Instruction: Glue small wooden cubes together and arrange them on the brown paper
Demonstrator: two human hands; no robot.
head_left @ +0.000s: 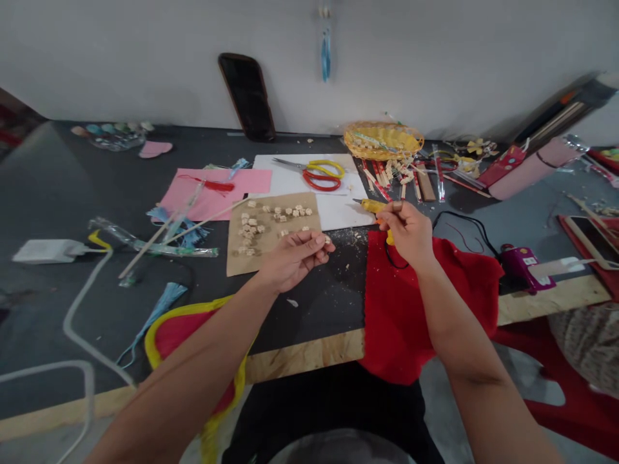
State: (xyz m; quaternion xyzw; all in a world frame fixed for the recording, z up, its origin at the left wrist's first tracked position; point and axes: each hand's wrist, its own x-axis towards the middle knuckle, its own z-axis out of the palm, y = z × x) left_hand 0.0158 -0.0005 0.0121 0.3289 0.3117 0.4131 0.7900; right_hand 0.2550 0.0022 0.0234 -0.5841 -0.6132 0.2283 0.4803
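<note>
My right grip [409, 229] is closed around the yellow hot-glue gun [373, 206]. Its nozzle points left, low over the edge of the white sheet [345, 216], and its black cord [464, 222] trails off to the right across the dark bench [72, 187]. My left grip [294, 254] is curled palm-up, with the fingertips pinched on what looks like a small pale wooden bead [327, 240]. It is too small to be sure of its shape.

That bead sits just off the right edge of the brown cardboard sheet [236, 258], where the other pale wooden beads [251, 227] lie scattered in loose clusters. A red felt cloth [416, 303] hangs over the bench edge below my right wrist. Farther back are the yellow-and-red-handled scissors [319, 174], a pink paper sheet [213, 190] and a yellow woven basket [382, 138].

As I read it, this is the gluing step: one bead picked out, the gun ready, the two near each other but not touching. Joining them would call for a steady nozzle, the bead turned so a bare face meets the tip, and my fingertips kept clear of the glue.
</note>
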